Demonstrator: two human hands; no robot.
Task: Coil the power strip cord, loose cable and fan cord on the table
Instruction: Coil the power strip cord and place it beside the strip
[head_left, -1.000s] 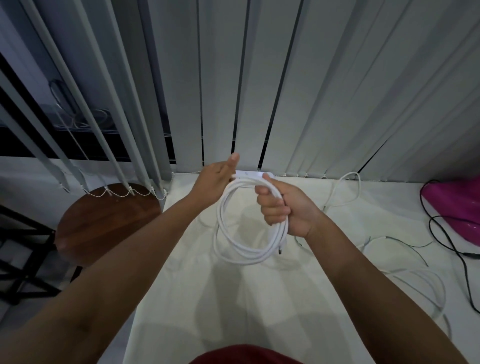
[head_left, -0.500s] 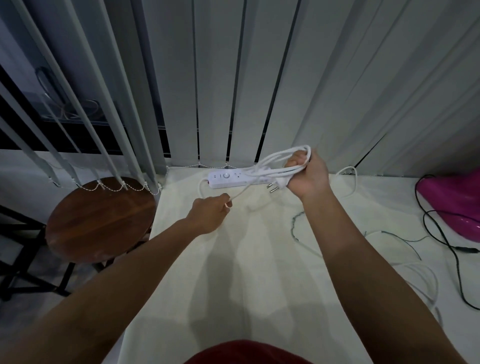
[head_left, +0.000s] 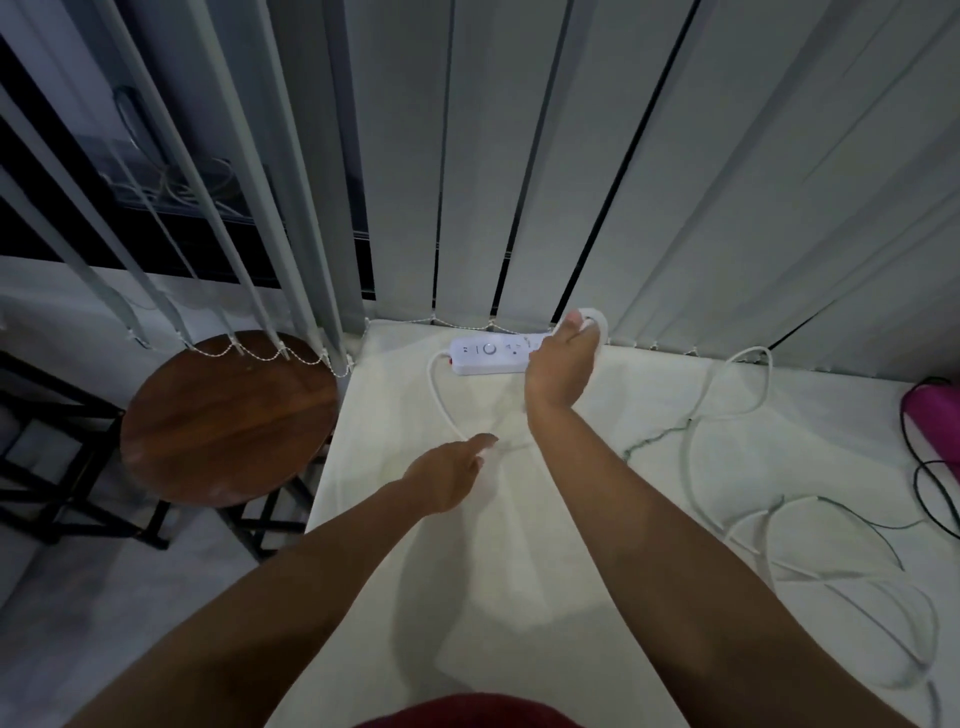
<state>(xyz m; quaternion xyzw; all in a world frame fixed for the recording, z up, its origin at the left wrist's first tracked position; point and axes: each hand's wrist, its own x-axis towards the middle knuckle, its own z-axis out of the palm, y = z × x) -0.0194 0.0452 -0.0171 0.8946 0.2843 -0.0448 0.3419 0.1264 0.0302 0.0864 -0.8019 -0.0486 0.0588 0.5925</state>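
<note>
A white power strip (head_left: 485, 356) lies at the back of the white table (head_left: 519, 597), against the blinds. My right hand (head_left: 563, 366) rests over its right end, closed on the coiled white cord (head_left: 597, 319), which is mostly hidden by the hand. From the strip's left end a loose stretch of cord (head_left: 439, 397) curves forward to my left hand (head_left: 449, 475), which pinches it near the fingertips. A loose white cable (head_left: 748, 410) and thin greenish wire (head_left: 660, 439) sprawl over the right half of the table. A black cord (head_left: 922, 467) loops at the far right.
A pink object (head_left: 932, 415), partly cut off, sits at the table's right edge. A round wooden stool (head_left: 228, 415) stands left of the table, with black metal frames beyond it. Vertical blinds (head_left: 519, 182) hang behind the table's back edge.
My right hand has lowered the coiled cord from mid-air down onto the power strip's right end. My left hand stays lower on the table, holding the loose stretch of cord.
</note>
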